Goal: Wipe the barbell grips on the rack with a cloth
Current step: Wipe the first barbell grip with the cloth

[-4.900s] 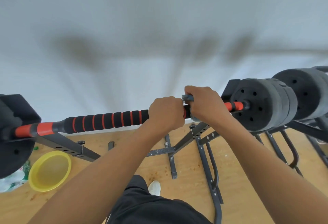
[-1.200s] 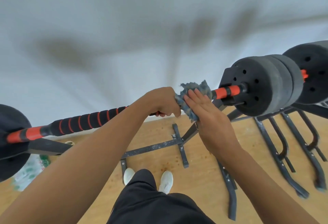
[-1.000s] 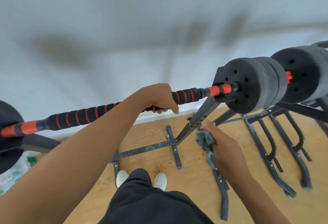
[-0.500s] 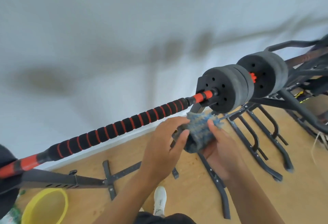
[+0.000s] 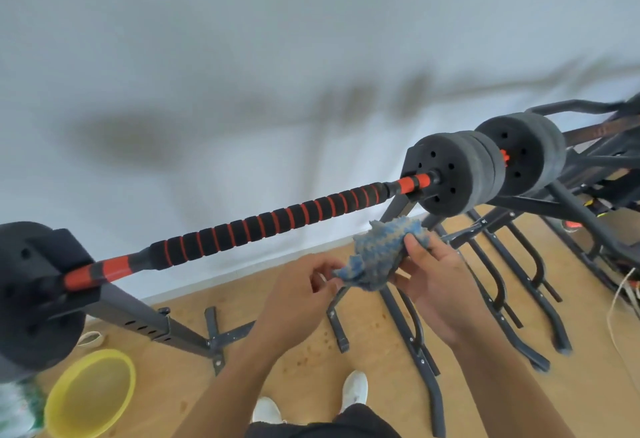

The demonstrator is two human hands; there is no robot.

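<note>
- The long barbell with a black foam grip ringed in red runs from lower left up to upper right, resting on the dark metal rack; black round weight plates cap its right end and another black plate sits at the left edge.
- Its whole foam length is bare, with the pale wall behind and wooden floor below.
- The crumpled blue-grey cloth hangs below the bar's right half, clear of the foam, held between both hands.
- The right hand grips its right side, thumb pressed on top; the left hand pinches its lower left corner with the fingertips.
- A yellow round plastic bowl lies on the floor at lower left, well apart from the hands.
- Half a second ago the left hand covered the cloth's front; now it has drawn back to the corner, and the cloth is spread wider.
</note>
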